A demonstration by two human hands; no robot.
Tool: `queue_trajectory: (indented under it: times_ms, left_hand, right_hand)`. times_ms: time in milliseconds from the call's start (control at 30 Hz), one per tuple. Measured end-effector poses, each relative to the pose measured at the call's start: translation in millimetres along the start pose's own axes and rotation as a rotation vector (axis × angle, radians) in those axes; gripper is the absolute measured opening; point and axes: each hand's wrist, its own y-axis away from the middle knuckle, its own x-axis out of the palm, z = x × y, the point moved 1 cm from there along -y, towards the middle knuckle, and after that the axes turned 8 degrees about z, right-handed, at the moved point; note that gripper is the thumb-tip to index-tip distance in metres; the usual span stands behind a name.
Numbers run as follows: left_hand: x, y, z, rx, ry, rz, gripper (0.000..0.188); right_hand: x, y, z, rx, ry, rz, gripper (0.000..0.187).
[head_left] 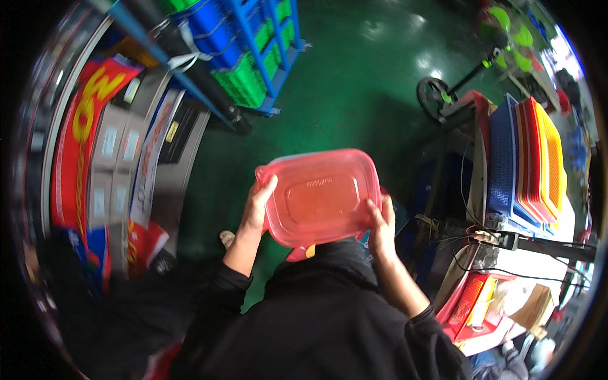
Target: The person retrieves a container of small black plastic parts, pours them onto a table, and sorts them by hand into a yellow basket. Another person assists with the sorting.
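Both of my hands hold up a red, see-through plastic food container (320, 199) in front of my body. It is a rounded rectangle with a small corner tab, a raised rim and a sunken panel in the middle. My left hand (258, 201) grips its left edge, thumb on top. On the right edge my right hand (381, 227) has its thumb pressed on the upper face and its fingers beneath. The container tilts slightly, its right side higher in the picture. What lies under it is mostly hidden.
Stacked colourful plastic baskets (537, 161) stand on a table at right, with black cables (506, 273) in front. A blue rack with green crates (244, 82) is at far left. Boxes (114, 142) line the left shelf. A green fan (506, 31) stands at far right.
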Motion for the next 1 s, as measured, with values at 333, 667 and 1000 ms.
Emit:
queue_trajectory:
  times_ms: [333, 667, 1000]
  left_hand:
    - [65, -330, -123, -0.13, -0.045, 0.213, 0.045]
    - [163, -750, -143, -0.444, -0.092, 0.514, 0.045]
    - [390, -1152, -115, -0.775, -0.188, 0.794, 0.048]
  right_hand:
    - [-13, -317, 151, 0.303, -0.492, 0.246, 0.028]
    - [-70, -626, 220, 0.135, -0.778, -0.071, 0.067]
    - [-215, -931, 284, -0.03, -0.679, -0.331, 0.072]
